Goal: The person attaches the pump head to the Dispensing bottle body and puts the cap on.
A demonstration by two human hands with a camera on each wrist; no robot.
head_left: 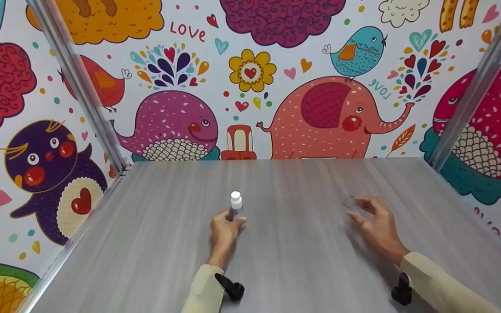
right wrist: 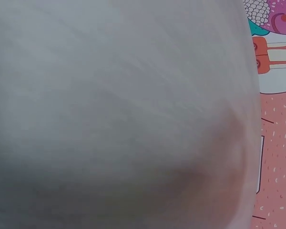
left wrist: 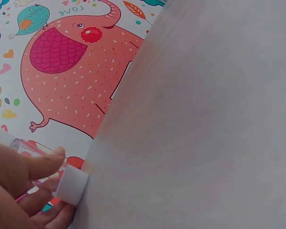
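In the head view, a small clear bottle [head_left: 238,213] with a white top [head_left: 236,198] stands upright over the middle of the table. My left hand [head_left: 224,230] grips it low on the body, thumb on one side. The left wrist view shows the bottle [left wrist: 32,151] between thumb and fingers, a white part at each end. Off to the right, my right hand [head_left: 379,226] pinches a small, round, see-through piece [head_left: 349,201] like a clear cap, at its edge with thumb and fingertips. Almost nothing of that hand shows in the right wrist view.
A grey wood-grain table [head_left: 285,261] spreads under both hands. Behind it rises a wall [head_left: 250,108] printed with cartoon animals. Metal posts stand at the left [head_left: 81,87] and right [head_left: 472,91]. Each sleeve carries a black wrist camera, one on the left [head_left: 233,290], one on the right [head_left: 402,293].
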